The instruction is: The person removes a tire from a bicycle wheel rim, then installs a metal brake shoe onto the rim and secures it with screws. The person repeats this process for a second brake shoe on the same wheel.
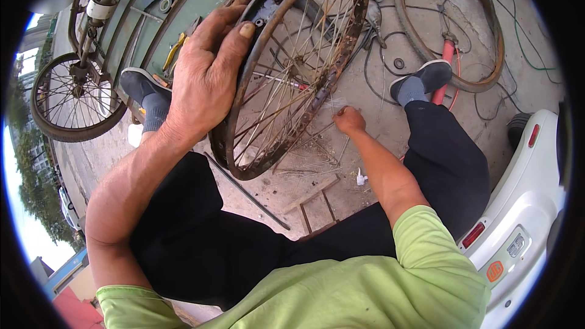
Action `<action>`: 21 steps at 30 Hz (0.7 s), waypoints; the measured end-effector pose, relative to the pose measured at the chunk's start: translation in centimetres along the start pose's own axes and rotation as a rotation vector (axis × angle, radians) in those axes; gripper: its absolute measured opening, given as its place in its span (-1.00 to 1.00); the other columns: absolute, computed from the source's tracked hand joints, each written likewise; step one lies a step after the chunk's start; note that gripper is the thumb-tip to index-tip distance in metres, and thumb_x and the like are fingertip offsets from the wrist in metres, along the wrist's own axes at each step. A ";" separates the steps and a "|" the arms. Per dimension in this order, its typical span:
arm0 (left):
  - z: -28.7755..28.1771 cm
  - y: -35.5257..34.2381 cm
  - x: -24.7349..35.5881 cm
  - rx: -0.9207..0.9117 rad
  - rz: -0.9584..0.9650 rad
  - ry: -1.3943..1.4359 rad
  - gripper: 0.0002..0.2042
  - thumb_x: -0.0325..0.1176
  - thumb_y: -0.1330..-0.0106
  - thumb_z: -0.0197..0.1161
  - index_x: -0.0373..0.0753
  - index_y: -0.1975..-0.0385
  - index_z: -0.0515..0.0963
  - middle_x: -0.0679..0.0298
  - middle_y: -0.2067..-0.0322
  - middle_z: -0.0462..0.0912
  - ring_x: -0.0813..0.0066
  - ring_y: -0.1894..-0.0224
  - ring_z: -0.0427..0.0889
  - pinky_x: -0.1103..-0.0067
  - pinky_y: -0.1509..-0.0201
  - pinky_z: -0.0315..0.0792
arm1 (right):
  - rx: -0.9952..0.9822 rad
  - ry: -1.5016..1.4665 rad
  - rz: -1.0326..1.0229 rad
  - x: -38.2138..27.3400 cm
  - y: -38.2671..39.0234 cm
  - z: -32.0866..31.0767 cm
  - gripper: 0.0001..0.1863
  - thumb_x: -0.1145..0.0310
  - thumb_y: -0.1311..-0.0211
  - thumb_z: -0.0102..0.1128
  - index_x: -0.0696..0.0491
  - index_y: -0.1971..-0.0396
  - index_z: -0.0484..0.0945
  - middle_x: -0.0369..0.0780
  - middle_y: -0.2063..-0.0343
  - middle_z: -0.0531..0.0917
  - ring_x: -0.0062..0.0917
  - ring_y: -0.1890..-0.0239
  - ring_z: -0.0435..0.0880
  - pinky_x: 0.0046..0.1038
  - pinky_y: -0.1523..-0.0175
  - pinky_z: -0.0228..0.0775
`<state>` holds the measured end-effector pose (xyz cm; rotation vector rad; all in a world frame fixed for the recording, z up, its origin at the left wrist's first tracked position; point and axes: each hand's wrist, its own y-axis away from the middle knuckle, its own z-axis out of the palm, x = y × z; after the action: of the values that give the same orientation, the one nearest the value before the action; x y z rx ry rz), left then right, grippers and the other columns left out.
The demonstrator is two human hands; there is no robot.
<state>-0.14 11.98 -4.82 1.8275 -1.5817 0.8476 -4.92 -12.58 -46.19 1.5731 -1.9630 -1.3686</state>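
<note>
My left hand (210,73) grips the rim of a rusty spoked bicycle wheel (268,152), thumb over its edge, holding it up and tilted between my legs. Spokes fan from the rusty hub (297,61), and dark patches mark the rim. My right hand (348,120) is low, to the right of the wheel, fingers curled close to thin loose spokes (338,155) lying on the concrete; what is in its fingertips is too small to make out. A red and silver tool (301,86) shows behind the wheel's spokes.
A green slatted platform (122,36) holds yellow pliers (177,49) and a tape roll (166,5). A bicycle (76,94) stands at left. A tyred wheel (487,67), red pump (445,67) and cables lie at upper right, a white vehicle (518,195) at right, a metal frame (314,198) below.
</note>
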 end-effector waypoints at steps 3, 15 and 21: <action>0.1 -0.5 0.2 0.030 -0.021 0.023 -0.60 -0.17 -0.64 0.16 -0.39 -0.21 0.58 0.09 0.12 0.75 0.40 0.09 0.68 0.46 -0.07 0.55 | 0.017 0.111 -0.030 -0.4 0.0 1.7 -0.66 0.04 -0.20 0.49 -0.08 0.13 0.80 -0.12 0.05 0.83 -0.15 -0.07 0.79 -0.13 -0.15 0.62; -2.8 0.3 2.4 -0.046 -0.221 0.381 -0.66 -0.28 -0.58 0.29 -0.44 -0.13 0.60 0.38 0.24 0.70 0.78 0.29 0.58 0.75 0.17 0.48 | -0.002 0.037 -0.130 2.3 -1.4 3.8 -0.76 0.23 -0.29 0.38 -0.05 0.10 0.80 -0.04 0.07 0.82 -0.07 -0.05 0.79 -0.13 -0.14 0.65; -1.9 1.3 5.4 0.047 -0.231 0.437 -0.65 -0.27 -0.57 0.28 -0.44 -0.14 0.57 0.33 0.22 0.70 0.74 0.32 0.59 0.71 0.18 0.52 | -0.080 -0.391 -0.156 5.2 -2.6 4.3 -0.81 0.31 -0.27 0.42 0.09 0.22 0.77 -0.09 0.27 0.85 -0.25 0.21 0.86 -0.24 0.10 0.67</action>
<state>-1.05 9.93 0.57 1.6713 -1.0661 1.0906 -8.26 -14.89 -52.16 1.5412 -1.9918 -1.9164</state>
